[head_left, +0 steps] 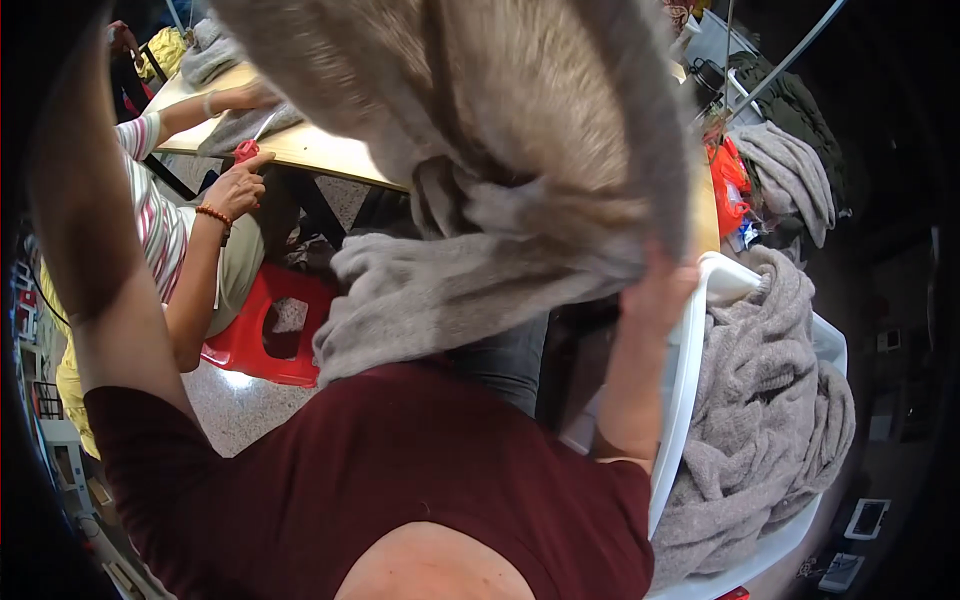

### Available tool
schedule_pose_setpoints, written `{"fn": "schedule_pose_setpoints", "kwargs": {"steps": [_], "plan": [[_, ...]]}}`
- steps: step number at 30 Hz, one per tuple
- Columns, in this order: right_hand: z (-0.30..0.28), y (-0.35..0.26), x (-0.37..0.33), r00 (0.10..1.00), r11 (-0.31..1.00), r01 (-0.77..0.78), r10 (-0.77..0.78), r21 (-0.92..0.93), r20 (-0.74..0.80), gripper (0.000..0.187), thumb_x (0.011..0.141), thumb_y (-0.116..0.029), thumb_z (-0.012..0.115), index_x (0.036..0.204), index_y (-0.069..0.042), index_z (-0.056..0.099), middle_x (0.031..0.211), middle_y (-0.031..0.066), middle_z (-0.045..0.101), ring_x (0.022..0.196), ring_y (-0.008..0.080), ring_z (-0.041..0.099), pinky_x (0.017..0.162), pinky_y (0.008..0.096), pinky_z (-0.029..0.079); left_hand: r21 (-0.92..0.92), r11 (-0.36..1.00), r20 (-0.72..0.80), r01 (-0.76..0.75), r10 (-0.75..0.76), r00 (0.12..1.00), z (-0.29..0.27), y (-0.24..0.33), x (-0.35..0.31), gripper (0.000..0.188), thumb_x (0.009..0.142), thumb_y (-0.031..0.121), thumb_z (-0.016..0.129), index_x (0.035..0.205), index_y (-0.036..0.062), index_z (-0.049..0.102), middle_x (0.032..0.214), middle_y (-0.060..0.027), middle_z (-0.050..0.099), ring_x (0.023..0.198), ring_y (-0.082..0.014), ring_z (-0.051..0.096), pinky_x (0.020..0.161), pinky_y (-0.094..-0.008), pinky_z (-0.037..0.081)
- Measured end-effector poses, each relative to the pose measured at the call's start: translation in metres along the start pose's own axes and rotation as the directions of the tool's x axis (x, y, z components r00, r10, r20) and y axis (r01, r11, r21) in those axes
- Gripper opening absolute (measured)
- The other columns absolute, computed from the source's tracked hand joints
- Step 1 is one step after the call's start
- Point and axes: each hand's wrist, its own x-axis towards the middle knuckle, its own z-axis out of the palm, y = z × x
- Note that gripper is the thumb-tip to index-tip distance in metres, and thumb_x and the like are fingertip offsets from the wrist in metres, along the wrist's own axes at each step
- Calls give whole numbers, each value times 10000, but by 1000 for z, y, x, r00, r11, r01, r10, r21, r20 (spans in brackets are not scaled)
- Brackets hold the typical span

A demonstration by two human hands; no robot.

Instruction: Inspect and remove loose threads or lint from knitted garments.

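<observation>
A large grey-brown knit garment (530,90) is held up in front of me, filling the upper middle of the head view. A long sleeve-like part (430,295) hangs from it toward my lap. At the garment's lower right edge, my right hand (658,290) grips the fabric; its fingers are partly blurred and tucked behind the cloth. My left arm rises steeply along the left side, and its hand lies beyond the upper edge of the view.
A white plastic bin (685,400) heaped with grey knitwear (755,400) stands at my right. To the left a co-worker sits at the wooden table (335,155), holding a small red tool (246,150). A red stool (265,330) is close by. A red bag (730,185) lies farther right.
</observation>
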Motion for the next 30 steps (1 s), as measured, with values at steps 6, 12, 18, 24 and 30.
{"fn": "schedule_pose_setpoints", "kwargs": {"steps": [6, 12, 18, 24, 30], "plan": [[47, -156, 32, 920, 953, 282, -302, 114, 251, 478, 816, -257, 542, 1135, 85, 441, 1034, 180, 553, 874, 233, 583, 759, 320, 478, 91, 971, -21, 222, -221, 975, -65, 16, -20, 189, 824, 150, 526, 937, 2, 559, 823, -61, 593, 656, -112, 562, 523, -212, 436], [63, -152, 59, 715, 994, 97, -36, -48, 698, 403, 759, -171, 594, 1061, 84, 515, 904, 121, 618, 792, 207, 609, 736, 288, 475, 207, 845, -78, 492, -487, 870, -150, 6, -70, 270, 825, 182, 519, 1022, 0, 545, 902, -66, 587, 704, -132, 560, 567, -226, 440], [17, 18, 41, 859, 399, 499, -110, -769, 500, 296, 660, -108, 621, 933, -5, 568, 906, 186, 588, 820, 299, 579, 728, 364, 459, -175, 560, 556, 810, -622, 551, -31, -95, -129, 126, 749, 28, 509, 825, 6, 607, 732, -22, 612, 604, -62, 536, 550, -192, 420], [-35, 95, -89, 825, 359, 326, 344, -874, 449, 278, 673, -131, 663, 879, 5, 534, 834, 168, 572, 757, 303, 566, 668, 373, 458, -364, 87, 527, 927, -801, 283, -2, -137, -235, 211, 763, 53, 539, 956, -26, 573, 838, -64, 615, 695, -114, 577, 658, -234, 467], [-78, 127, -99, 910, 481, -333, 390, -811, -143, 320, 672, -178, 673, 869, 20, 515, 853, 171, 575, 759, 291, 572, 678, 349, 454, -252, 131, 576, 959, -776, 257, -21, -172, -262, 111, 828, 106, 545, 842, 5, 592, 758, -14, 605, 649, -70, 553, 591, -199, 439]]}}
